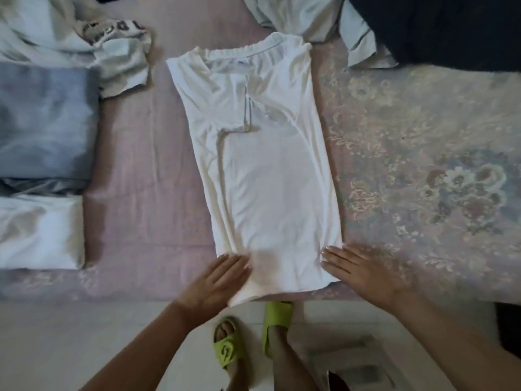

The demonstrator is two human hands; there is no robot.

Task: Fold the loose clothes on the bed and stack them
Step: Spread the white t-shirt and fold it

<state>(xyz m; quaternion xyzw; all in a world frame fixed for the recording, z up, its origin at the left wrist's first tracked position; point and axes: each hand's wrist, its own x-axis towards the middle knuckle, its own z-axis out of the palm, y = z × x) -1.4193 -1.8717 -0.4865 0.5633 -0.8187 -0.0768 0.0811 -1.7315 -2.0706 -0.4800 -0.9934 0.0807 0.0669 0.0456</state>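
Note:
A white T-shirt (pixel 262 170) lies flat on the bed, both sides folded in to a long strip, collar at the far end, hem hanging slightly over the bed's near edge. My left hand (pixel 217 277) lies flat with straight fingers on the hem's left corner. My right hand (pixel 358 269) rests flat at the hem's right edge, fingertips touching the cloth. At the left sit a folded grey-blue garment (pixel 42 122) and a folded white one (pixel 39 232).
A crumpled white garment with black lettering (pixel 93 32) lies at the far left. More loose pale clothing (pixel 298 15) and a dark garment (pixel 439 29) lie at the far end. The floral pink bedspread (pixel 423 153) stretches right. My feet in green slippers (pixel 277 320) stand below the bed edge.

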